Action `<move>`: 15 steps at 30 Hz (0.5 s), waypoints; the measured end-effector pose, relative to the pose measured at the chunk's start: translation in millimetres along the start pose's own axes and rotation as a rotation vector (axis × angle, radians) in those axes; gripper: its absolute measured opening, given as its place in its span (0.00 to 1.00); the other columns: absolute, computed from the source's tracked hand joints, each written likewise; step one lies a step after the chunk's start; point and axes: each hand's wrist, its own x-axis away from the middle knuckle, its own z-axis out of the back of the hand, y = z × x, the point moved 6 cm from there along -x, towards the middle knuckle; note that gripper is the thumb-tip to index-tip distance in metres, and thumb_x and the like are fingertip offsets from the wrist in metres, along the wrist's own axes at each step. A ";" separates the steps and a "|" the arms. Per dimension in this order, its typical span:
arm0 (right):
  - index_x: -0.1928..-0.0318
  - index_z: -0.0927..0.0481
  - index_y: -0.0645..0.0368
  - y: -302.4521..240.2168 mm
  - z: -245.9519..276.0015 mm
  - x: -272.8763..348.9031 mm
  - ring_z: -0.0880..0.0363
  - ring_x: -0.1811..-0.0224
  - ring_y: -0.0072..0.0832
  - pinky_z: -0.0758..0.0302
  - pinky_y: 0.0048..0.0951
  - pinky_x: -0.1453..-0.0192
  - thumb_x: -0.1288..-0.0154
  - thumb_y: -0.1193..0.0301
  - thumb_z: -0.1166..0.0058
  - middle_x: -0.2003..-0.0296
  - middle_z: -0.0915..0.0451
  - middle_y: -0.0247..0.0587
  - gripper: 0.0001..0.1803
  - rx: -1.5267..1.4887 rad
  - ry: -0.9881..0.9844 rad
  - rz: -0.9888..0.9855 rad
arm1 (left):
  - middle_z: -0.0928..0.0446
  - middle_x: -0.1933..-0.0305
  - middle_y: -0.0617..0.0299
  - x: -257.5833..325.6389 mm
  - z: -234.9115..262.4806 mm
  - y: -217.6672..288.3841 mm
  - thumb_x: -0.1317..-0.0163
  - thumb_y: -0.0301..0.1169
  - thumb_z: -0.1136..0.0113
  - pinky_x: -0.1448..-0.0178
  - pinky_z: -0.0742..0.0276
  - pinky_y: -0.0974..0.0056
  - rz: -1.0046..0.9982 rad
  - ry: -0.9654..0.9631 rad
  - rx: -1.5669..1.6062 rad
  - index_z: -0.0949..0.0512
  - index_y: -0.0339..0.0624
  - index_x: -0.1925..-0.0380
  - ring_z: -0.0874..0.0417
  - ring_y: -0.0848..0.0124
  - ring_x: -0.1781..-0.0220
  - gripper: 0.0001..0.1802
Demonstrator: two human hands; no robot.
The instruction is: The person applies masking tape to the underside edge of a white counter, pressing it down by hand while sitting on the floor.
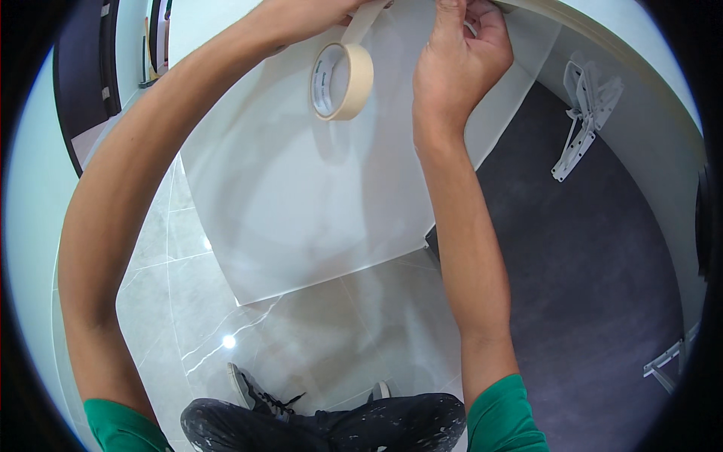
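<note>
A cream roll of masking tape [360, 84] hangs by its unrolled strip [364, 24] in front of a large white sheet [301, 203]. My left hand [310, 16] reaches the top edge of the view and is closed on that strip above the roll; its fingertips are partly cut off. To the right of the tape, my right hand [463, 71] is raised at the sheet's upper part, below a pale curved edge. Its fingers are curled and pinched together, and whatever they grip is hidden at the top edge.
A white metal folding bracket [584, 124] is fixed inside the panel at right, above a dark surface [580, 248]. Another bracket [666, 361] shows lower right. Grey marbled floor tiles [316, 324] lie below the sheet, with my shoe [256, 392] on them. A dark door [79, 83] stands left.
</note>
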 end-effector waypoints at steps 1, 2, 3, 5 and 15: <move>0.63 0.18 0.67 5.6 0.4 -0.9 0.25 0.63 0.23 0.28 0.29 0.54 0.26 0.63 0.38 0.68 0.18 0.37 0.16 0.020 0.008 -0.034 | 0.23 0.77 0.69 -1.1 0.1 0.4 0.25 0.37 0.41 0.69 0.31 0.70 0.001 0.003 0.008 0.16 0.37 0.70 0.29 0.80 0.76 0.17; 0.64 0.19 0.67 10.7 1.5 -2.1 0.26 0.64 0.23 0.28 0.29 0.55 0.27 0.62 0.37 0.69 0.19 0.37 0.17 0.042 0.015 -0.069 | 0.23 0.77 0.69 -1.5 -0.8 2.6 0.26 0.37 0.41 0.69 0.30 0.70 0.003 0.006 0.018 0.15 0.37 0.70 0.29 0.80 0.76 0.16; 0.64 0.19 0.66 16.4 2.6 -3.2 0.26 0.64 0.23 0.28 0.29 0.56 0.28 0.61 0.36 0.69 0.19 0.37 0.18 0.047 0.012 -0.120 | 0.23 0.77 0.68 -3.1 -1.2 4.2 0.26 0.37 0.40 0.69 0.30 0.69 0.023 -0.002 0.010 0.15 0.37 0.70 0.29 0.79 0.76 0.16; 0.65 0.20 0.65 25.4 4.4 -3.8 0.27 0.65 0.22 0.29 0.28 0.57 0.30 0.58 0.34 0.69 0.20 0.36 0.20 0.056 0.008 -0.223 | 0.23 0.77 0.68 -5.8 0.9 5.6 0.26 0.37 0.40 0.69 0.29 0.69 0.065 -0.019 -0.009 0.15 0.38 0.69 0.28 0.79 0.76 0.16; 0.59 0.18 0.66 22.4 13.2 7.3 0.22 0.57 0.26 0.26 0.31 0.46 0.29 0.62 0.35 0.63 0.17 0.40 0.17 0.057 -0.077 -0.166 | 0.21 0.74 0.67 -10.9 1.8 2.2 0.24 0.38 0.42 0.68 0.29 0.70 0.123 -0.110 0.064 0.15 0.39 0.69 0.27 0.79 0.74 0.17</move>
